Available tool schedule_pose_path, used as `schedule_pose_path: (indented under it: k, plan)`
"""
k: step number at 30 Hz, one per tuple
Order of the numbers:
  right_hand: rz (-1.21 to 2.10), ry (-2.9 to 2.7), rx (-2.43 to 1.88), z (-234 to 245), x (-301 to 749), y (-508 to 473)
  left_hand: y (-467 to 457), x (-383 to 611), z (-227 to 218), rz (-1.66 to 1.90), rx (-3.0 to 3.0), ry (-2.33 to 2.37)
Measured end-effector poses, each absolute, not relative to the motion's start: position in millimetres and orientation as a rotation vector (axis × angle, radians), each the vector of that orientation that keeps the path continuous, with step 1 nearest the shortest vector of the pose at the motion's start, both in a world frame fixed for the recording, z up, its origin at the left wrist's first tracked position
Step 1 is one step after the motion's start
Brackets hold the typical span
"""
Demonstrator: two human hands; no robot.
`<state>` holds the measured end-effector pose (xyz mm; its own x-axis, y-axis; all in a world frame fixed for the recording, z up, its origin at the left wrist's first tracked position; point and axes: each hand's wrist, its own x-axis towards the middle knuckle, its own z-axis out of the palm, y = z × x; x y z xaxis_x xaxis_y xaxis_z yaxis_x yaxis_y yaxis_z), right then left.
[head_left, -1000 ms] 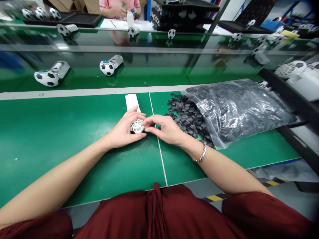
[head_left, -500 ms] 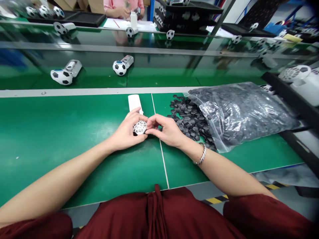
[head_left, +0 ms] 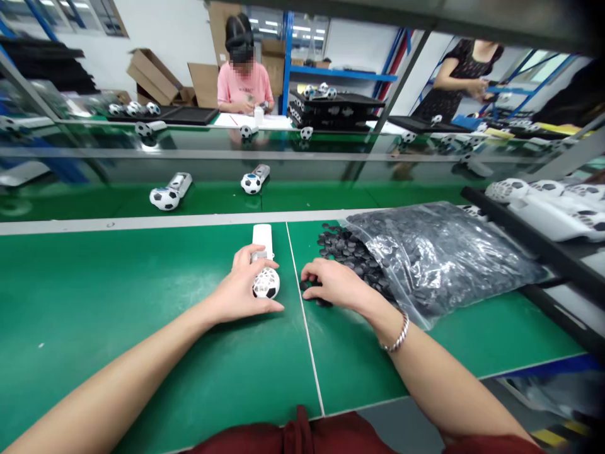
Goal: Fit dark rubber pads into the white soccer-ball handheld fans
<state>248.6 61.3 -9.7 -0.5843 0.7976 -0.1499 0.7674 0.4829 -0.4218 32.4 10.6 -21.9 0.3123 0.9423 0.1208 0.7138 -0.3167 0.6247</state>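
My left hand [head_left: 241, 287] curves loosely around a white soccer-ball-shaped casing [head_left: 265, 284], its thumb stretched out below. The casing has an open lattice with a black patch on its lower right. A white rectangular handle [head_left: 262, 234] extends behind it, partly covered by my fingers. To the right of the white line, my right hand [head_left: 331, 284] has its thumb and fingers bent around a small black patch [head_left: 306, 286] at the near edge of a pile of black patches [head_left: 347, 249]. The patches spill from a clear plastic bag [head_left: 449, 258].
Past the pale rail, finished soccer-ball devices [head_left: 165, 198] lie on a glossy green surface. A black tray with white casings [head_left: 548, 202] stands at the right. Across the line a person in pink [head_left: 243, 88] sits working; another person in dark clothes [head_left: 460, 82] stands at the right.
My right hand has left the casing and moved right to the black patches. My left thumb has spread away from the casing. The view has tilted up.
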Motion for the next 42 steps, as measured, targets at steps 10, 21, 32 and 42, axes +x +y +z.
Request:
schedule_pose_path:
  k: [10, 21, 32, 42]
  plan:
    - [0.604, -2.641, -1.414, -12, 240, 55, 6, 31, -21, 0.683, 2.083, 1.42]
    - [0.245, -2.917, -1.202, -9, 229, 39, 4, 28, -12, 0.662, 2.018, 1.445]
    - [0.419, -2.661, -1.104, -14, 237, 46, 10, 20, -12, 0.641, 2.146, 1.278]
    - [0.798, -2.35, -0.851, -17, 232, 48, 14, 19, -12, 0.558, 2.16, 1.165]
